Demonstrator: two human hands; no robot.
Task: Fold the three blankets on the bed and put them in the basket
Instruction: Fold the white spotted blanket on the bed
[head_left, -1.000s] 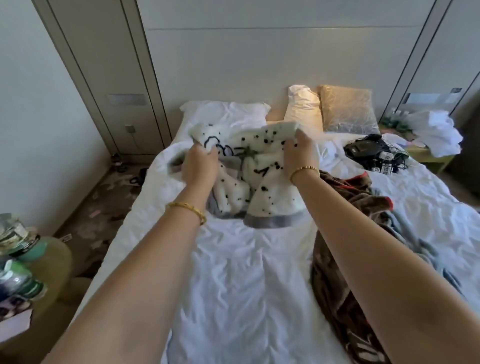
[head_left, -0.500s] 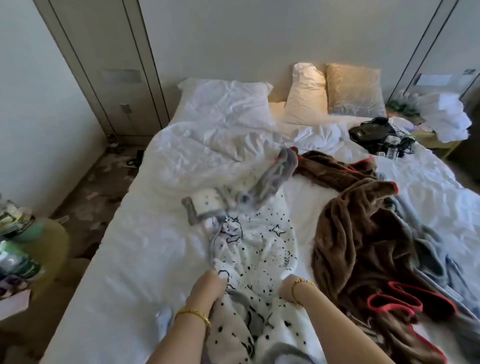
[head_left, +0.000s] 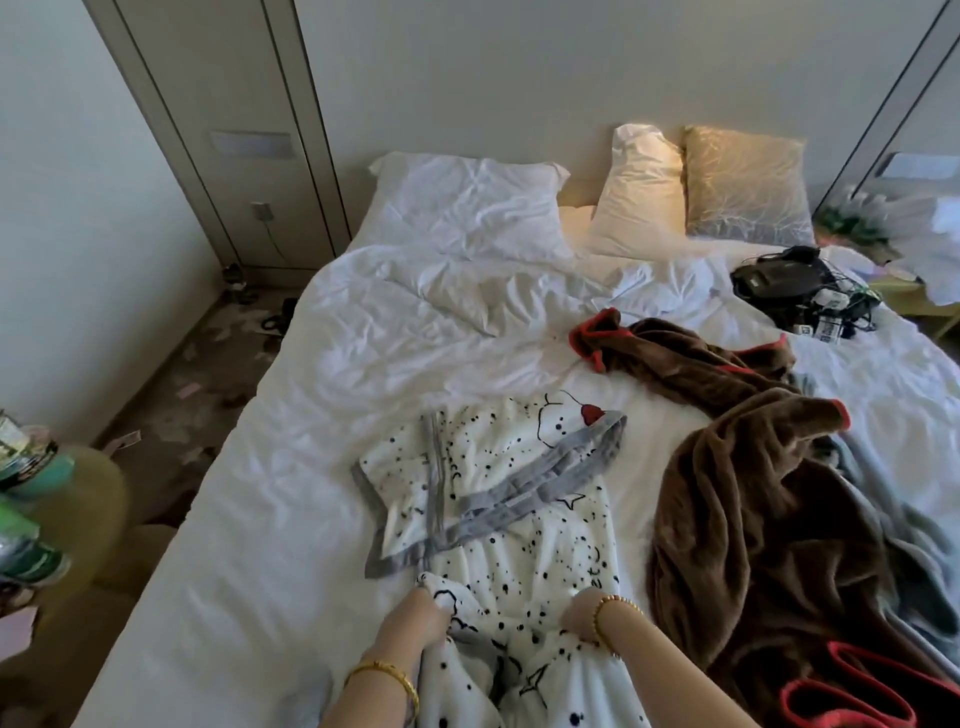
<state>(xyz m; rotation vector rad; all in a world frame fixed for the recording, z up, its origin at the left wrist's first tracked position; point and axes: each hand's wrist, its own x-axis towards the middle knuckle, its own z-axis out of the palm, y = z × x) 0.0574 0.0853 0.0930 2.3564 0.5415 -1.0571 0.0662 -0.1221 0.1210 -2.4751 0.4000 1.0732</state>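
The bed, in rumpled white sheets, carries a spotted white blanket near its foot and a brown blanket beside it, over a grey blanket. Three pillows line the head, with black gear and cables at the far right

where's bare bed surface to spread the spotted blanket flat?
Free: the white bed sheet between the bed's left edge and the white black-spotted blanket with grey trim, and the rumpled stretch below the white pillow. Crowded: the right side, with the brown fleece blanket with red trim, a grey-blue blanket and black tangled electronics.
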